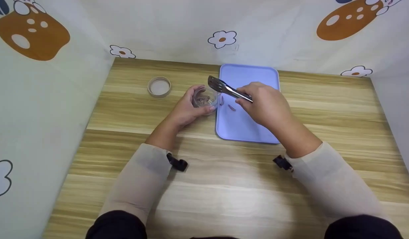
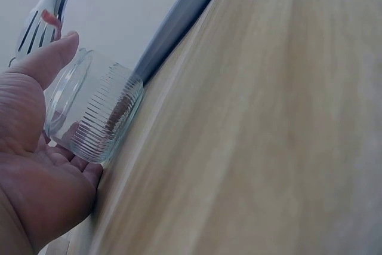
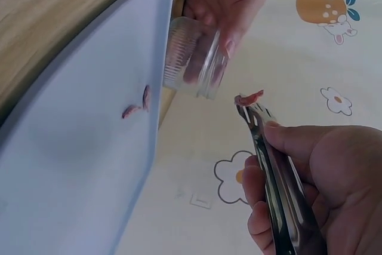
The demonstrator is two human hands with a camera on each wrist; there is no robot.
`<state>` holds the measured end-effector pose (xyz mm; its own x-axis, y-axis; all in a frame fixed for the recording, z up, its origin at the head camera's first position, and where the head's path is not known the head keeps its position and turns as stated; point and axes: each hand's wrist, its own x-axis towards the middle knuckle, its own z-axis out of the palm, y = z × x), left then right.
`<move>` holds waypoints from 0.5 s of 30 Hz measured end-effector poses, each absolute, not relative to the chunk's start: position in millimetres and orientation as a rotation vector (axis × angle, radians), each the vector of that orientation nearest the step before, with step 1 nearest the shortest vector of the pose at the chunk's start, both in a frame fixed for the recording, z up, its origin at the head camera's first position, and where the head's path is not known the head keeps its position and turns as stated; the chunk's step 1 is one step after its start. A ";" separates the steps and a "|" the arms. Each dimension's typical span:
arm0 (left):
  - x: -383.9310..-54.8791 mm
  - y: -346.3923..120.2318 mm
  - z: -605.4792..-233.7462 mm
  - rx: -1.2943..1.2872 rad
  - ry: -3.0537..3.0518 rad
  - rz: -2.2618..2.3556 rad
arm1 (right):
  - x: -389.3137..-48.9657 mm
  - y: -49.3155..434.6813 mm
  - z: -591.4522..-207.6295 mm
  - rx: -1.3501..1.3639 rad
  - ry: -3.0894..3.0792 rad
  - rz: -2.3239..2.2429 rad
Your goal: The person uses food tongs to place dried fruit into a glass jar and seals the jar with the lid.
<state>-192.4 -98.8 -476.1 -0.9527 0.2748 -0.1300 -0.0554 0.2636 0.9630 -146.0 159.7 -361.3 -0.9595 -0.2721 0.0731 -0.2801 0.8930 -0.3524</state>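
My left hand (image 1: pixel 187 111) is curled round a clear ribbed glass jar (image 2: pixel 110 108) that stands on the table, touching or almost touching the tray's left edge. Small brownish pieces (image 1: pixel 204 100) lie inside the jar. With my right hand (image 1: pixel 270 105) I grip metal tongs (image 1: pixel 229 90), their slotted tips above and beside the jar's mouth. A small curled reddish strip (image 3: pixel 249 98) is held at the tips of the tongs, seen in both wrist views. Two similar reddish strips (image 3: pixel 131 111) lie on the blue tray (image 1: pixel 246 127), near its edge on the jar's side.
A round lid (image 1: pixel 159 87) with a light tan rim lies on the wooden table (image 1: pixel 204 186), left of the jar. Behind the table rises a pale wall (image 1: pixel 171 30) with flower and fruit drawings, and more wall stands at both sides.
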 end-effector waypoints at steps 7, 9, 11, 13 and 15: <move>-192.4 -99.1 -476.2 0.214 2.263 1.749 | -147.7 148.7 -365.1 0.430 -3.060 0.613; -192.6 -99.1 -476.6 0.212 2.266 1.748 | -147.7 146.2 -365.6 0.428 -3.064 0.621; -192.8 -99.1 -476.8 0.203 2.268 1.742 | -147.9 143.9 -366.0 0.427 -3.066 0.621; -193.1 -99.1 -476.9 0.197 2.268 1.740 | -148.3 141.8 -366.3 0.430 -3.068 0.622; -193.5 -99.0 -477.3 0.196 2.274 1.734 | -148.7 139.7 -366.3 0.440 -3.065 0.619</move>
